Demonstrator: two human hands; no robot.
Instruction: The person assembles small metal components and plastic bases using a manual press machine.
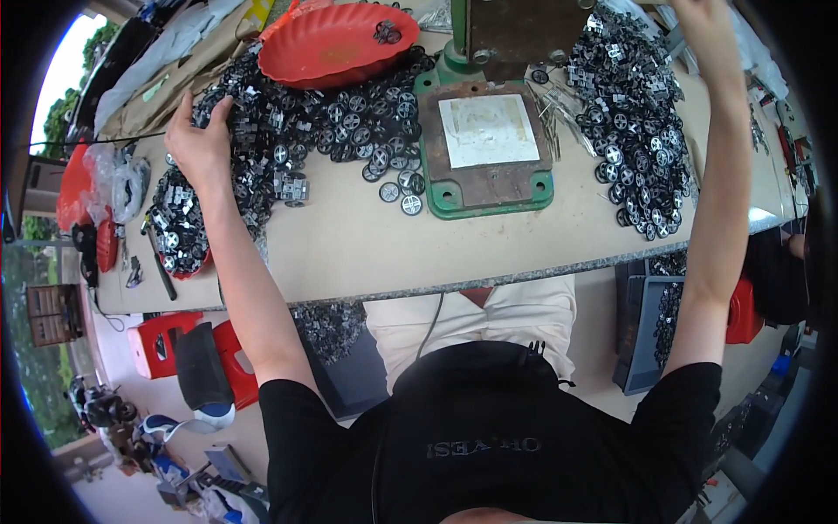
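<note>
My left hand (199,144) hovers at the left edge of a heap of small black and silver metal parts (253,131). Its thumb and fingers are apart, and nothing shows between them. My right arm reaches far up on the right, and my right hand (698,10) is cut off by the upper edge, so its fingers cannot be made out. Between my arms stands a green hand press (491,205) with a white pad (489,129) on its brown plate. Small black wheels with silver spokes (358,131) lie heaped to its left. More wheels and metal parts (642,166) form a pile near my right forearm.
A red scalloped tray (323,44) with a few wheels in it sits behind the left heap. Thin metal pins (550,122) lie beside the press. A black-handled tool (163,272) rests near the table's left edge. Grey bins (642,349) stand below the table.
</note>
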